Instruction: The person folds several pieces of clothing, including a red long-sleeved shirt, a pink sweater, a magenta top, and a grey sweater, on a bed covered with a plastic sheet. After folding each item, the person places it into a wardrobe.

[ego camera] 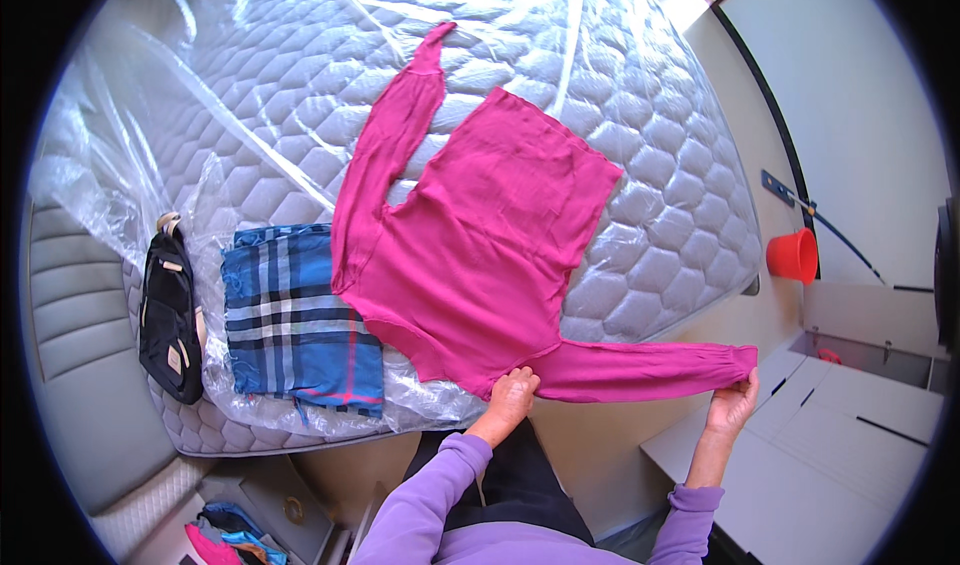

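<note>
A pink long-sleeved sweater (487, 242) lies spread over the plastic-covered mattress (660, 257), its hem towards the far side. One sleeve stretches up and away on the left. The other is pulled out straight to the right, beyond the mattress edge. With my left hand (514, 396) I grip the fabric near that sleeve's shoulder. My right hand (736, 403) pinches the cuff at the sleeve's end. A folded blue plaid scarf (300, 321) with fringe lies to the left, partly under the sweater's edge.
Left of the scarf rests a black bag (171, 317), beside a grey padded headboard (82, 340). An open drawer (300, 505) near my feet, lower left, has clothes (232, 535) by it. On the right are a red bucket (792, 256), a mop (806, 206) and a white cabinet (817, 445).
</note>
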A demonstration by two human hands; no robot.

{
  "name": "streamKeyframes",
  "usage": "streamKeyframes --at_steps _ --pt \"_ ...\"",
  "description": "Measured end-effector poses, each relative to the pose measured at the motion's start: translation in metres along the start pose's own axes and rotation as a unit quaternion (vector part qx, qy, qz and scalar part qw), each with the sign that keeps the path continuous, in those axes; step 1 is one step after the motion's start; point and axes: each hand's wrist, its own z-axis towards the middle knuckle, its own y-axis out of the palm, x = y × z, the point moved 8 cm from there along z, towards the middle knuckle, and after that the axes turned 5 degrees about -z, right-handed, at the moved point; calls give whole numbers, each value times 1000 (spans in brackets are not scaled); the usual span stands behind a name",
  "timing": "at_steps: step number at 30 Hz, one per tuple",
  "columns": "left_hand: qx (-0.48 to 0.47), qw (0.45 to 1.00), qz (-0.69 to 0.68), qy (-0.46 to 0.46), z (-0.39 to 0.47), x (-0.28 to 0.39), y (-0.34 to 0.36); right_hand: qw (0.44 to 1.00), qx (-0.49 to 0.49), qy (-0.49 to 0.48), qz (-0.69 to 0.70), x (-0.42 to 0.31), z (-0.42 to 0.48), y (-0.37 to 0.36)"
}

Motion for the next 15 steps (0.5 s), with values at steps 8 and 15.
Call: streamKeyframes --at_steps 8,15 --pt "52 979 -172 -95 -31 -11 -23 928 -24 -269 -256 -24 -63 151" --pt "-15 966 -200 -163 -43 -55 16 564 -500 -337 -565 162 -208 279"
